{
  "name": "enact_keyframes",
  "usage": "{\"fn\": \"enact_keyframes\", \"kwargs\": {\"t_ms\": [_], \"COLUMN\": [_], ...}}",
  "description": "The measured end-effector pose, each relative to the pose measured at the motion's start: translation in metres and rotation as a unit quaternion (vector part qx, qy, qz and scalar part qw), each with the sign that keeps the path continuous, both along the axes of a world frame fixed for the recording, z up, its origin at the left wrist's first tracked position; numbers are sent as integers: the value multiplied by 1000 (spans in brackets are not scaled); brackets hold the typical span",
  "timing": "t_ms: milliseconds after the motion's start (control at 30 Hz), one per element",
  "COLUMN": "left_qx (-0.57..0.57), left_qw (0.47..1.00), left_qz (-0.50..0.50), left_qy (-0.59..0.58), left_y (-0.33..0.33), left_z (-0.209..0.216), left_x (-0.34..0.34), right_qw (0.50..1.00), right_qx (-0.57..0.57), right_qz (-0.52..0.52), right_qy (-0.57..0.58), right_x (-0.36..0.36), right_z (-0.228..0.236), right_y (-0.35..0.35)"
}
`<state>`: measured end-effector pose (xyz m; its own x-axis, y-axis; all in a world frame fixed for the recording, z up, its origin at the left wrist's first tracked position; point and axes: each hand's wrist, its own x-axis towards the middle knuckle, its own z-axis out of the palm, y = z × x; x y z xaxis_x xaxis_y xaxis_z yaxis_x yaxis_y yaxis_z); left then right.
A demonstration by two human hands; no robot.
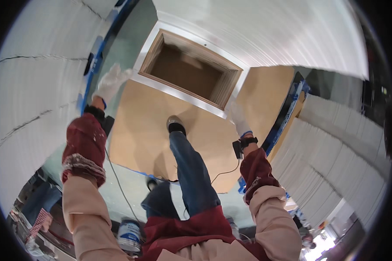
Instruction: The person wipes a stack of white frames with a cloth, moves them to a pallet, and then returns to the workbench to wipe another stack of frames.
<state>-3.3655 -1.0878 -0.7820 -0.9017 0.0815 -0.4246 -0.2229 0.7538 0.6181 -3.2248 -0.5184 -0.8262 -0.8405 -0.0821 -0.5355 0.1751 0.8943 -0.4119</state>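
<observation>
From my remote seat I look down past two outstretched arms at a white-rimmed rectangular frame (183, 95), set at a slant ahead of the person, with layered brown inner sides and a brown area within. My left hand (113, 81), in a white glove, is at the frame's left side; my right hand (238, 118), gloved alike, is beside its near right corner. Both are blurred, so I cannot tell whether either grip is spread, pressed together or pinching the rim. Each wrist carries a black strap and a small box with a cable. Below the frame a tan sheet (139, 117) covers part of the pale green floor, and a shoe (175, 122) at the end of a blue-jeaned leg stands on it. A tall white stack (35, 82) fills the left, another white stack (331, 152) the right. At the lower left is a white-and-blue bucket (129, 235)
</observation>
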Motion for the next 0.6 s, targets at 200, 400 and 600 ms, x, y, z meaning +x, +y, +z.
{"fn": "enact_keyframes", "kwargs": {"t_ms": [200, 400, 600], "left_qx": [-3, 346, 303], "left_qw": [983, 871, 892], "left_qz": [7, 167, 216], "left_qy": [-181, -305, -258], "left_y": [111, 57, 104], "left_z": [-1, -67, -60], "left_x": [-86, -84, -69], "right_qw": [703, 724, 714], "right_qx": [-472, -387, -355], "right_qz": [-524, -563, -591], "right_qy": [-92, -95, -119], "right_x": [-77, -76, -59], "right_z": [17, 2, 4], "right_y": [-14, -37, -20]}}
